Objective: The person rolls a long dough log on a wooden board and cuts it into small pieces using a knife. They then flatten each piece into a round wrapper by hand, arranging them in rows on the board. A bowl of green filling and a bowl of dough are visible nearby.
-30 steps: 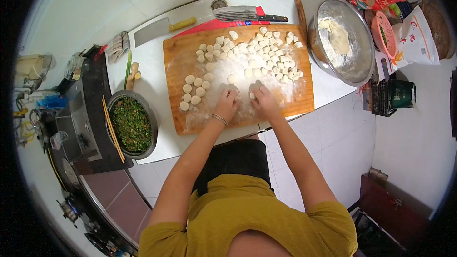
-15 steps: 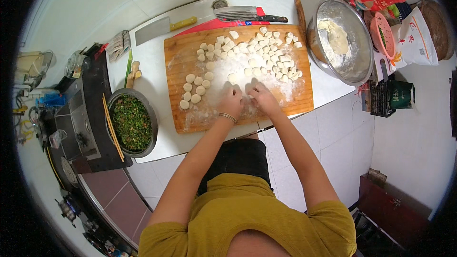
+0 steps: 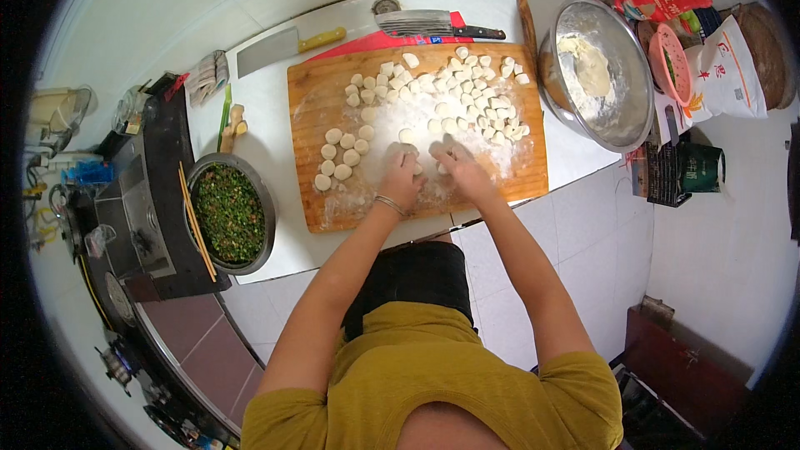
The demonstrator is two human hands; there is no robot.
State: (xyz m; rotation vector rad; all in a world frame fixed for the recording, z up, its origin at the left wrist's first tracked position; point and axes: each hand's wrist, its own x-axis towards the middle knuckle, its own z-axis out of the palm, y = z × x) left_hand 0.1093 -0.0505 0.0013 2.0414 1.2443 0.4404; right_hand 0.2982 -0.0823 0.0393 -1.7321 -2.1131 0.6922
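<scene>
Over the floured middle of a wooden board (image 3: 325, 212), my left hand (image 3: 402, 178) and my right hand (image 3: 465, 173) are side by side with curled fingers. A bit of white dough shows at the inner edge of each hand, and the fingers mostly hide both pieces. Just beyond them lies a round dough piece (image 3: 407, 136). Flattened dough rounds (image 3: 333, 136) are grouped at the board's left. Many small cut dough pieces (image 3: 479, 87) are spread across its far and right parts, dusted with flour.
At the left stands a grey bowl (image 3: 268, 229) of chopped green filling, chopsticks (image 3: 197, 221) across its rim. A cleaver (image 3: 268, 53) and a knife (image 3: 417, 25) lie beyond the board. A metal bowl (image 3: 621, 129) with dough sits at the right, beside a rolling pin (image 3: 525, 17).
Both hands have shifted very slightly on the board, and dough now shows more at their inner edges. The other dough pieces stay in place.
</scene>
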